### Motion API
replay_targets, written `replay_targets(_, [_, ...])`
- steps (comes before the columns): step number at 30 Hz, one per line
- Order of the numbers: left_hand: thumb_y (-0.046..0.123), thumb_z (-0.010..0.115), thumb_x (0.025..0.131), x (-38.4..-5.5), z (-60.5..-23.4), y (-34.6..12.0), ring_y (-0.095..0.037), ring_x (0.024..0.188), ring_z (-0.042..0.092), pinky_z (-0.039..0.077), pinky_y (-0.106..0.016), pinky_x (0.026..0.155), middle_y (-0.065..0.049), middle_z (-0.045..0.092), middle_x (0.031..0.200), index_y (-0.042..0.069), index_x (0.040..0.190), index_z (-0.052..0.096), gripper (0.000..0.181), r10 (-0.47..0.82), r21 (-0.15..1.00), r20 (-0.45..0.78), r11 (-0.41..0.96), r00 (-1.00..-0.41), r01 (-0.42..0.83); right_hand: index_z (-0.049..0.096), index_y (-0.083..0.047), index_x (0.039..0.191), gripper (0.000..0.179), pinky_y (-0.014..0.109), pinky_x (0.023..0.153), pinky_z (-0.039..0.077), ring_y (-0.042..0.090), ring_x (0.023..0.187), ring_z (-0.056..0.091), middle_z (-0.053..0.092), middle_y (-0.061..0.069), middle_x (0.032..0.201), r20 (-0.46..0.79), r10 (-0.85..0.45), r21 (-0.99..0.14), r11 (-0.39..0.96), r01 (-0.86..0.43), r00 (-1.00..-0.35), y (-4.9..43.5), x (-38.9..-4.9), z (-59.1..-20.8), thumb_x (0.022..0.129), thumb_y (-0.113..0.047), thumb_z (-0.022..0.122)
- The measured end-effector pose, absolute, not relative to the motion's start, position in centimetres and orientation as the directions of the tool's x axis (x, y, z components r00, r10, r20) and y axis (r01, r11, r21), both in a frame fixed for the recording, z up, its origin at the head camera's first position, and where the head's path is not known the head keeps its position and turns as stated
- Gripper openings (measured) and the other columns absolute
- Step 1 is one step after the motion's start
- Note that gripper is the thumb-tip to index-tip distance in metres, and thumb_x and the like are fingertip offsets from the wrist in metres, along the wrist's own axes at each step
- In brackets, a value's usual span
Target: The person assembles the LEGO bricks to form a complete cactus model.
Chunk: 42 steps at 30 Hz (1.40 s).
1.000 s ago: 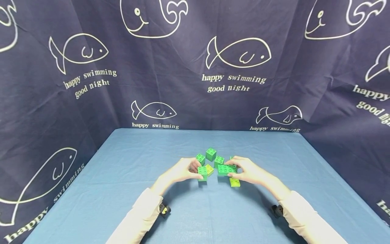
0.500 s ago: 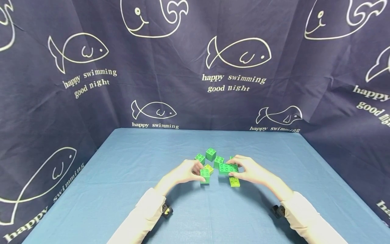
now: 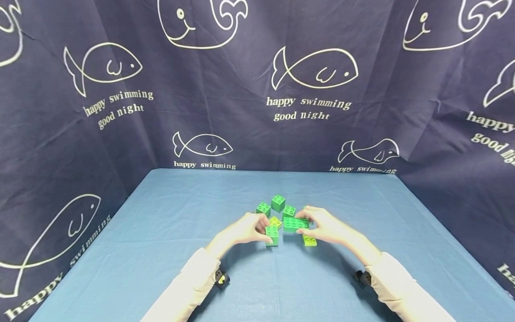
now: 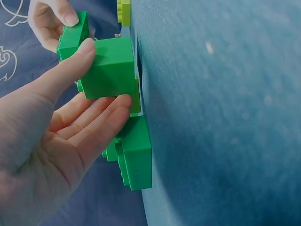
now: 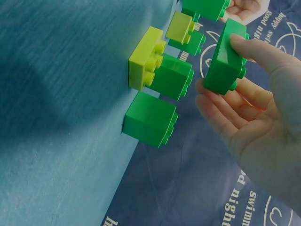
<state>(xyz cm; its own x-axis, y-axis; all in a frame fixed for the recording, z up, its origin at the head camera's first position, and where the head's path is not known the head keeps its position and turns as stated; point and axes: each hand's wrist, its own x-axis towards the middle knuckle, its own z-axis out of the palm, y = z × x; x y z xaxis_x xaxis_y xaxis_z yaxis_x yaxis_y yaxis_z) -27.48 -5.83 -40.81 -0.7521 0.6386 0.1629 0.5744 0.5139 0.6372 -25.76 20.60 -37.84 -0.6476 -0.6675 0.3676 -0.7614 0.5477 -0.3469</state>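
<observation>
A person's left hand (image 3: 248, 227) pinches a square green brick (image 3: 272, 237) between thumb and fingertips over a blue cloth-covered table (image 3: 257, 286), while the right hand (image 3: 321, 224) grips a long green brick (image 3: 295, 224) by its end, thumb on one side and fingers on the other, the two pieces near each other but apart. Just beyond them on the cloth sit a small yellow brick (image 3: 275, 222) and three green cubes (image 3: 278, 203), with a lime brick (image 3: 310, 240) lying beside the right hand, before a navy curtain (image 3: 249, 107) printed with white fish outlines.
</observation>
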Motion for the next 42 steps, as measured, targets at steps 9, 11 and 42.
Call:
replay_targets(9, [0.020, 0.082, 0.070, -27.6, -41.1, -5.8, -0.017, 0.077, 0.065, 0.052, -0.017, 0.071, -0.009, 0.068, 0.086, 0.002, 0.096, 0.059, 0.040, 0.652, 0.634, 0.167, 0.503, -0.739, 0.587, 0.064, -0.005, 0.104, 0.028, 0.029, 0.075, 0.052, 0.014, 0.083, 0.058, 0.064, 0.003, 0.096, 0.348, -0.679, -0.336, 0.553, -0.762, -0.646, 19.7, -25.7, -37.9, 0.081, -0.019, 0.072])
replay_targets(11, [0.020, 0.082, 0.070, -27.7, -41.1, -5.8, -0.017, 0.077, 0.065, 0.052, -0.016, 0.071, -0.009, 0.068, 0.086, 0.002, 0.096, 0.059, 0.040, 0.655, 0.630, 0.170, 0.502, -0.736, 0.592, 0.064, -0.005, 0.103, 0.027, 0.028, 0.075, 0.052, 0.014, 0.083, 0.057, 0.064, 0.003, 0.095, 0.344, -0.682, -0.330, 0.556, -0.763, -0.646, 19.5, -25.7, -37.9, 0.081, -0.019, 0.072])
replay_targets(42, [0.016, 0.082, 0.070, -27.7, -41.0, -5.9, -0.017, 0.079, 0.068, 0.052, -0.015, 0.070, -0.011, 0.069, 0.088, 0.000, 0.098, 0.057, 0.041, 0.666, 0.667, 0.093, 0.510, -0.740, 0.543, 0.064, -0.005, 0.108, 0.029, 0.028, 0.076, 0.051, 0.014, 0.087, 0.059, 0.066, 0.004, 0.101, 0.294, -0.722, -0.342, 0.533, -0.774, -0.627, 17.1, -25.5, -37.9, 0.084, -0.020, 0.069])
